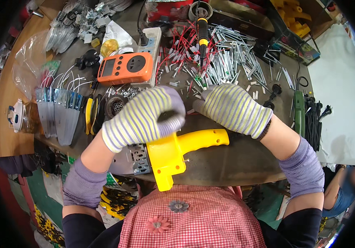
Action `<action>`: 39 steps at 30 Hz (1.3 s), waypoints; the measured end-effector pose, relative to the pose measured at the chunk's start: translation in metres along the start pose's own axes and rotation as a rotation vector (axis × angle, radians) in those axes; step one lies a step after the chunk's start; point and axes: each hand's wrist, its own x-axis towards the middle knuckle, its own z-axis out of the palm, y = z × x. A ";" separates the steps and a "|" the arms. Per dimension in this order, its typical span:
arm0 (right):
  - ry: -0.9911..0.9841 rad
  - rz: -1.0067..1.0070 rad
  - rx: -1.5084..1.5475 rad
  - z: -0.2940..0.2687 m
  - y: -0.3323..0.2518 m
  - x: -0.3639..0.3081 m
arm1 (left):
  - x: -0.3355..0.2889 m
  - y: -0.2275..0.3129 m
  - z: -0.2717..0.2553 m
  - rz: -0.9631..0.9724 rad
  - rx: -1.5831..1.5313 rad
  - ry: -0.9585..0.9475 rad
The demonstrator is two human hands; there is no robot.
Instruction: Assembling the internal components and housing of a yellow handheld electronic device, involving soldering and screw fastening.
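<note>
A yellow plastic tool housing with a curved handle [204, 140] lies at the table's front edge, with a small screw sticking out beside the handle's base. A perforated metal plate [139, 159] adjoins its left side. My left hand [146, 118], in a striped glove, is curled above the housing, thumb and fingers closing into a ring; whatever is at the fingertips is hidden. To the right, my gloved right hand [237, 108] has its fingers drawn together, at the near edge of a pile of long metal screws [227, 62]. I cannot make out anything in its fingertips.
An orange power meter [126, 68] rests by a white power strip [150, 41]. Behind are red-wired parts [177, 53] and a yellow-black screwdriver [202, 37]. Metal blades with white wires [59, 111] and yellow-handled pliers [89, 115] lie left; black cords [313, 124] lie right.
</note>
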 end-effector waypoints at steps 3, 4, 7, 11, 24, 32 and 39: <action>-0.047 0.017 0.042 0.001 0.002 0.006 | -0.001 -0.008 -0.007 -0.149 0.213 0.138; -0.044 0.045 0.121 0.002 0.003 0.007 | 0.004 -0.010 -0.008 -0.110 0.288 0.114; -0.019 0.053 0.106 0.004 0.004 0.009 | 0.015 -0.015 0.000 -0.052 0.475 0.058; 0.109 0.119 0.306 0.009 0.016 -0.003 | 0.031 -0.030 0.022 -0.022 0.704 0.047; 0.261 0.183 0.821 -0.008 -0.047 0.019 | -0.012 -0.010 -0.024 0.003 0.265 0.143; 0.143 -0.023 0.442 -0.010 -0.045 0.025 | -0.066 0.023 -0.029 -0.082 0.299 0.028; 0.335 0.296 0.641 -0.020 -0.016 -0.013 | -0.064 0.026 -0.024 0.155 0.513 -0.045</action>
